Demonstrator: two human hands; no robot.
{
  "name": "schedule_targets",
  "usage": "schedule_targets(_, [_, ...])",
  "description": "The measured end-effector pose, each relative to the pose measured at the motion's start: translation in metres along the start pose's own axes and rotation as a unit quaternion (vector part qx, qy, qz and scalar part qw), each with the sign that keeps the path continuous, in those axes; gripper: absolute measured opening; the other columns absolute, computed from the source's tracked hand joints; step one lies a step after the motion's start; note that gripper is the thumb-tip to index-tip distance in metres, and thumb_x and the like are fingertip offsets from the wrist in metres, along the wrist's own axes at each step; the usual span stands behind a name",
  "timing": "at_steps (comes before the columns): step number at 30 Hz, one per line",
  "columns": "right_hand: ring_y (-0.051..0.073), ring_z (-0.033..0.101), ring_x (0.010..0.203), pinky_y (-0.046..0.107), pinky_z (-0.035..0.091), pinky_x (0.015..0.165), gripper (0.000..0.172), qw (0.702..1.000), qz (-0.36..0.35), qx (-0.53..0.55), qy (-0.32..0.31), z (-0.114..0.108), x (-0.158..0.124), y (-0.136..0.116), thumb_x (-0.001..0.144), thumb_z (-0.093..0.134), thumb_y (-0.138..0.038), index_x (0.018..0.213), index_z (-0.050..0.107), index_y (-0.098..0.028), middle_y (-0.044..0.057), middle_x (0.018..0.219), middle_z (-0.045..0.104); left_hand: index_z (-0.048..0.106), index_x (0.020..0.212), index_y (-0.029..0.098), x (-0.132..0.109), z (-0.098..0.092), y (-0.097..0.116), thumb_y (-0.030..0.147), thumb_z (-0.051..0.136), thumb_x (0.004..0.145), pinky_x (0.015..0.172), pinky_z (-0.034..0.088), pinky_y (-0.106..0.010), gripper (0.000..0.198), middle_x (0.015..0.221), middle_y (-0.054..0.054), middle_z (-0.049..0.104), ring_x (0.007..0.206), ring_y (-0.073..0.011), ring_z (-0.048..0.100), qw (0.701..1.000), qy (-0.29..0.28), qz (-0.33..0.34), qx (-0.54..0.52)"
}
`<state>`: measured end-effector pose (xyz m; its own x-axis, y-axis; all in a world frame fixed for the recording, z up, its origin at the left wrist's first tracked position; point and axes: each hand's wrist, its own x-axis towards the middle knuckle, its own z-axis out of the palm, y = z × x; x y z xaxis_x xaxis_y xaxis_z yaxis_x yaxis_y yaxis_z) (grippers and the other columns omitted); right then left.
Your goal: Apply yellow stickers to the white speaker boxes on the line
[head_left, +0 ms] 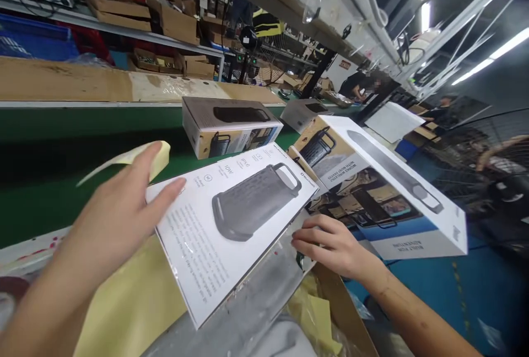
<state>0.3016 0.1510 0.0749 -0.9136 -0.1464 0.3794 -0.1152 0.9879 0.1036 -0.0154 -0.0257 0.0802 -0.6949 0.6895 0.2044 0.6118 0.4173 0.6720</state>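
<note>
A white speaker box (pixel 248 197) with a dark speaker printed on it lies tilted at the table's near edge. My left hand (pixel 132 197) is at its left end, thumb on the printed face, with a curled pale yellow strip (pixel 159 161) at the index finger. My right hand (pixel 326 244) is just right of the box, near the grey table edge (pixel 264 277), its fingers bent close together; what they hold, if anything, is hidden. A larger printed box (pixel 363 186) stands tilted beyond the right hand.
Two more boxes, one (pixel 231 120) behind the white box and one (pixel 303 112) further right, stand on the green surface (pixel 45 180). Yellow sheets (pixel 136 296) lie near me. An open carton (pixel 343 307) is below the right hand. People are visible in the right background.
</note>
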Motion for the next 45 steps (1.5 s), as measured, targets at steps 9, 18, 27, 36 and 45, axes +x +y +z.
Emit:
schedule_targets(9, [0.022,0.064,0.091,0.037,0.054,0.075,0.025,0.995,-0.010,-0.059,0.079,0.024,-0.001,0.021,0.091,0.063,-0.011,0.113,0.065,-0.023,0.005,0.094,0.074,0.037,0.152,0.019,-0.001,0.025,0.015,0.059,0.036,0.091,0.096,0.044,-0.048,0.073,0.124,-0.015,0.065,0.119,-0.0395,0.056,0.986,-0.097,-0.001,0.136])
schedule_targets(18, [0.036,0.037,0.138,0.058,0.039,0.110,0.053,0.996,0.035,0.077,-0.040,0.022,0.029,0.049,0.090,0.058,-0.043,0.137,0.051,-0.021,0.018,0.145,0.043,0.041,0.150,0.018,-0.001,0.028,0.020,0.059,0.027,0.090,0.092,0.044,-0.053,0.074,0.114,-0.016,0.068,0.116,-0.0430,0.055,0.977,-0.114,0.006,0.181])
schedule_targets(27, [0.032,0.040,0.133,0.050,0.037,0.111,0.064,0.991,0.077,0.103,-0.044,0.043,0.034,0.053,0.091,0.050,-0.071,0.132,0.060,-0.023,0.015,0.141,0.048,0.040,0.151,0.021,0.000,0.027,0.021,0.063,0.025,0.090,0.091,0.045,-0.049,0.076,0.112,-0.013,0.068,0.111,-0.0420,0.058,0.973,-0.120,-0.009,0.199])
schedule_targets(36, [0.028,0.049,0.123,0.051,0.048,0.101,0.038,0.948,0.307,0.056,0.067,0.051,0.045,0.050,0.104,0.038,-0.025,0.139,0.052,-0.025,0.015,0.128,0.053,0.042,0.149,0.027,0.000,0.027,0.010,0.068,0.031,0.087,0.084,0.047,-0.046,0.075,0.102,-0.011,0.065,0.100,-0.0397,0.062,0.976,-0.107,-0.036,0.185])
schedule_targets(45, [0.025,0.050,0.131,0.048,0.047,0.106,0.038,0.962,0.129,-0.006,0.241,0.097,-0.002,0.012,0.106,0.030,-0.031,0.135,0.050,-0.017,0.015,0.130,0.060,0.052,0.140,0.038,-0.001,0.031,0.003,0.064,0.058,0.079,0.087,0.049,-0.046,0.067,0.120,-0.004,0.066,0.090,-0.0329,0.063,0.993,-0.029,-0.084,0.073])
